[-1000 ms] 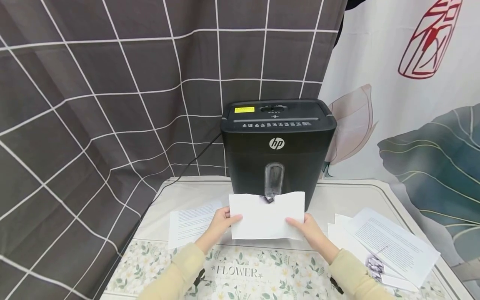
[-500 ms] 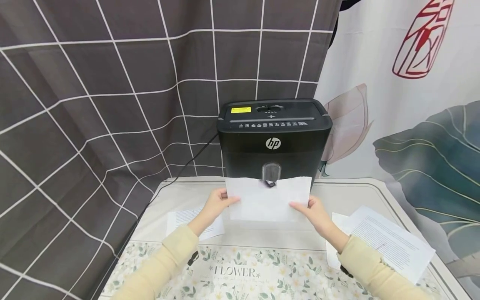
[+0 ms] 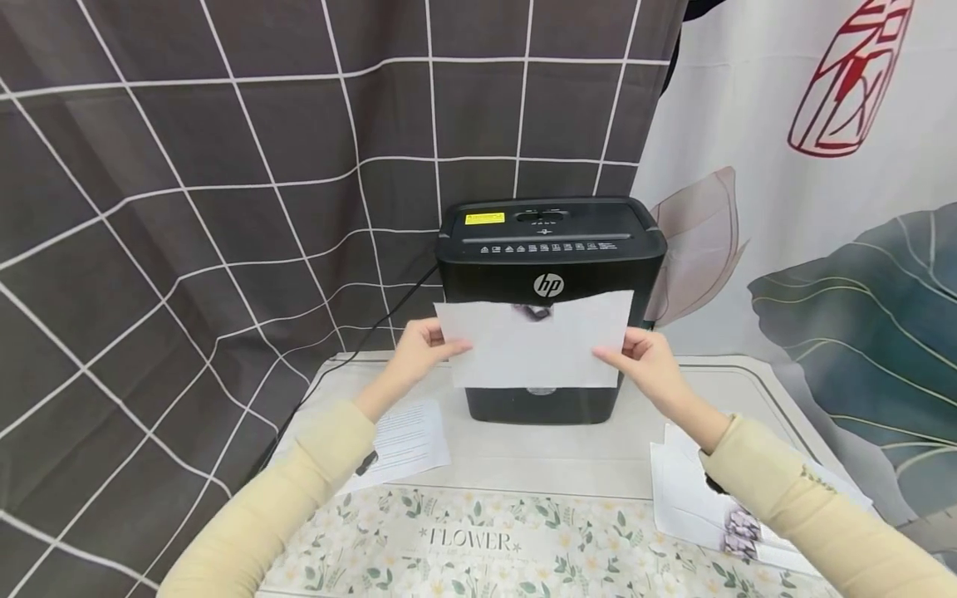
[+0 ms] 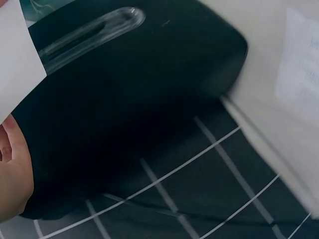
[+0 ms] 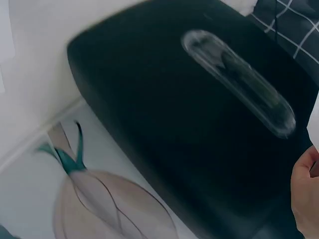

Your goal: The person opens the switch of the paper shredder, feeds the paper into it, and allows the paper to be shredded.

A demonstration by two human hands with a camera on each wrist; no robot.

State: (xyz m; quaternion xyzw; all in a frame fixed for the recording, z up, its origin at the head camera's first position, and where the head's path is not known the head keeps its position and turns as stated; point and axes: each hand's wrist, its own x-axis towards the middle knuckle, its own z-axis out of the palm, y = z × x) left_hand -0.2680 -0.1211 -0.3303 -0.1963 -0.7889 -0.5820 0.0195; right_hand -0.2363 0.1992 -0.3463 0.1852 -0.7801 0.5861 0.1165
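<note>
A white sheet of paper [image 3: 534, 353] with an uneven top edge and a dark printed patch at its top middle is held up in the head view. My left hand [image 3: 420, 353] pinches its left side, thumb on the near face. On the right side my right hand [image 3: 649, 364] pinches it the same way. Behind the sheet stands a black HP paper shredder [image 3: 553, 403], its front partly hidden by the paper. The left wrist view shows the sheet's corner [image 4: 20, 59] above the left hand [image 4: 15, 169]; the right wrist view shows the right hand [image 5: 305, 194] at the frame edge.
A printed page [image 3: 411, 440] lies on the table at the left. Several more sheets [image 3: 684, 490], one with a purple flower picture, lie at the right, partly under the sleeve. A black cord [image 3: 359, 349] runs left from the shredder. A grid-patterned curtain [image 3: 284, 166] hangs behind.
Both hands have lifted the paper sheet upward, from in front of the shredder's lower part to just below its HP logo. The shredder and the sheets on the table have stayed put.
</note>
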